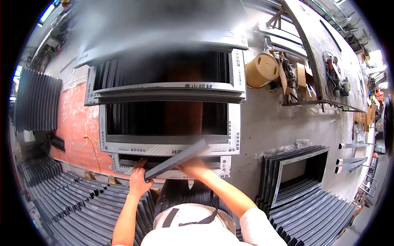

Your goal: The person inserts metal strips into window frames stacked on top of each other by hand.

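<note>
Our left hand (139, 183) at its lower end, our right hand (196, 167) blurred beside its middle, a straight grey metal-looking bar (174, 161) slants above stacked, white-faced rectangular frames (143, 146). Whether either hand pinches it, we cannot tell; supporting both ends should prevent scrapes.

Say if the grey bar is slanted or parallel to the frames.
Slanted: the grey bar runs diagonally from beside the left hand across a frame's border.

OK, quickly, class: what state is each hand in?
Left hand: at the near end of the grey bar; grip unclear.
Right hand: blurred, at the bar; open or closed cannot be told.
</note>
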`<action>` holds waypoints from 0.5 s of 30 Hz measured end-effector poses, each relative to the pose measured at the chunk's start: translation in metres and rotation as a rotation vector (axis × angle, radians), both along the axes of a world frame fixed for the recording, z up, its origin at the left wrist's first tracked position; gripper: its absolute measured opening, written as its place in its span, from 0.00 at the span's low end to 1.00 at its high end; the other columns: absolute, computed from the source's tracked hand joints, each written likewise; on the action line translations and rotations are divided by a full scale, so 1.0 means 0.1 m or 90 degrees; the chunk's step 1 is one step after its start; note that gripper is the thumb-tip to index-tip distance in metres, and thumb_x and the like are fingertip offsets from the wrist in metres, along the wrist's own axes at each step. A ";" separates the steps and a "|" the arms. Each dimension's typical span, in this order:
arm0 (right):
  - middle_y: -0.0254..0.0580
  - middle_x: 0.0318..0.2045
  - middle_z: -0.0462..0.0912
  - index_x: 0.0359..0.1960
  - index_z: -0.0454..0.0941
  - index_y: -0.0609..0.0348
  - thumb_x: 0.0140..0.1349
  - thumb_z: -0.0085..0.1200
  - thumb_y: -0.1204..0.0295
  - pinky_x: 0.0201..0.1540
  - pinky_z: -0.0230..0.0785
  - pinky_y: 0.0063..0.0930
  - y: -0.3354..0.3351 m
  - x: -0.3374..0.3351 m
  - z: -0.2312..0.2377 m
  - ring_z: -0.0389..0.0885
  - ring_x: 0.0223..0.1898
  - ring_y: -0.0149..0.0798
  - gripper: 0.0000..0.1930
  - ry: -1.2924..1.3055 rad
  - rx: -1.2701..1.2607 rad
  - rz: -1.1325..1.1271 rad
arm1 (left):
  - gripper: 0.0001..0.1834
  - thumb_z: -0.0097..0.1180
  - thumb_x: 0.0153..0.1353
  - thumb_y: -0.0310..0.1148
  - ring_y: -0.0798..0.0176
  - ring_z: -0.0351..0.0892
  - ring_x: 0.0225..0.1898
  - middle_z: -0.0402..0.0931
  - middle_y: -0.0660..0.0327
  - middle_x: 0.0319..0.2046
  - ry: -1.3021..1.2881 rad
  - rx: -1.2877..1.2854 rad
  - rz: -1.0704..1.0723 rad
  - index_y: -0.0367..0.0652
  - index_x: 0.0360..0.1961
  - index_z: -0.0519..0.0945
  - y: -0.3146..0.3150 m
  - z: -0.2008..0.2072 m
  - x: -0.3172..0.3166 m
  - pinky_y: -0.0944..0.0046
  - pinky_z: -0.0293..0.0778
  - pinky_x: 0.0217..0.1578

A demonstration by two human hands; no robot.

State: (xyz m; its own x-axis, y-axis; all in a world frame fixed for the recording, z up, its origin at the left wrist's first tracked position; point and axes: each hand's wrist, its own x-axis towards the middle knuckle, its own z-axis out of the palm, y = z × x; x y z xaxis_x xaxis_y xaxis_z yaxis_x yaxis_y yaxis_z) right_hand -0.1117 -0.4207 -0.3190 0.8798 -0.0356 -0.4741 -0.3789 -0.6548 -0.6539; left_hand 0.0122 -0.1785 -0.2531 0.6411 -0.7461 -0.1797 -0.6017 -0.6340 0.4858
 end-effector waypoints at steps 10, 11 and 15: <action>0.48 0.50 0.83 0.50 0.80 0.51 0.66 0.50 0.46 0.53 0.74 0.41 -0.04 -0.04 0.08 0.81 0.51 0.51 0.23 -0.026 0.010 0.021 | 0.19 0.64 0.38 0.27 0.41 0.65 0.66 0.71 0.48 0.62 0.003 0.002 0.004 0.35 0.35 0.75 0.04 -0.03 0.00 0.48 0.62 0.67; 0.48 0.50 0.83 0.50 0.80 0.51 0.66 0.50 0.46 0.53 0.74 0.41 -0.04 -0.06 0.09 0.81 0.51 0.51 0.23 -0.028 0.008 0.023 | 0.19 0.64 0.38 0.27 0.41 0.65 0.66 0.71 0.48 0.62 0.001 0.000 0.007 0.35 0.35 0.75 0.04 -0.03 0.00 0.48 0.62 0.67; 0.47 0.47 0.84 0.49 0.81 0.52 0.65 0.54 0.50 0.50 0.76 0.41 -0.08 -0.03 0.25 0.82 0.49 0.51 0.21 -0.074 -0.047 0.049 | 0.20 0.63 0.38 0.27 0.41 0.66 0.65 0.71 0.48 0.61 -0.002 0.007 0.010 0.36 0.36 0.75 0.05 -0.01 0.03 0.47 0.64 0.65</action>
